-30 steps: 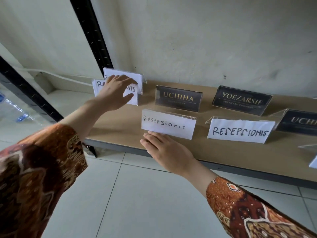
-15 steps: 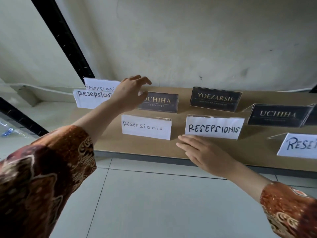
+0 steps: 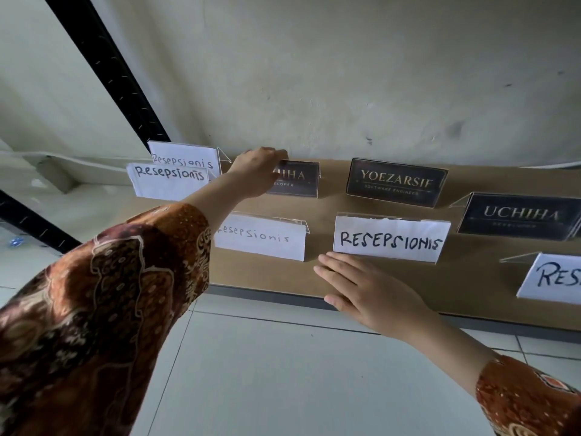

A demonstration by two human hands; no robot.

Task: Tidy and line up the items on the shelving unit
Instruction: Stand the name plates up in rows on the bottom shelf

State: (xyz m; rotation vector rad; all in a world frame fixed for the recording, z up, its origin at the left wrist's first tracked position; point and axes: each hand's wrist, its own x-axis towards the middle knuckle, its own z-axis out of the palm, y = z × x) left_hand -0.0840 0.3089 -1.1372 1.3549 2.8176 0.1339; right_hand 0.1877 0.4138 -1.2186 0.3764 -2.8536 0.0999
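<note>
Acrylic name signs stand on a brown shelf board point(image 3: 471, 278). My left hand point(image 3: 256, 173) grips the top left corner of a dark UCHIHA sign point(image 3: 298, 180) in the back row. My right hand point(image 3: 367, 291) lies flat with straight fingers on the board, its fingertips at the foot of a white RESEPSIONIS sign point(image 3: 391, 239). Left of that stands a white Resepsionis sign point(image 3: 264, 237). Two more white signs point(image 3: 171, 180) overlap at the far left. A dark YOEZARSIF sign point(image 3: 396, 182) and a second UCHIHA sign point(image 3: 520, 217) stand to the right.
A black shelf upright point(image 3: 107, 70) slants up at the left, in front of a pale wall point(image 3: 345, 73). Another white sign point(image 3: 556, 280) is cut off at the right edge. White floor tiles point(image 3: 283, 372) lie below the shelf's grey front edge.
My left hand left the white signs at the far left and moved right onto the dark UCHIHA sign. My right hand slid right from the small Resepsionis sign to the bold RESEPSIONIS one.
</note>
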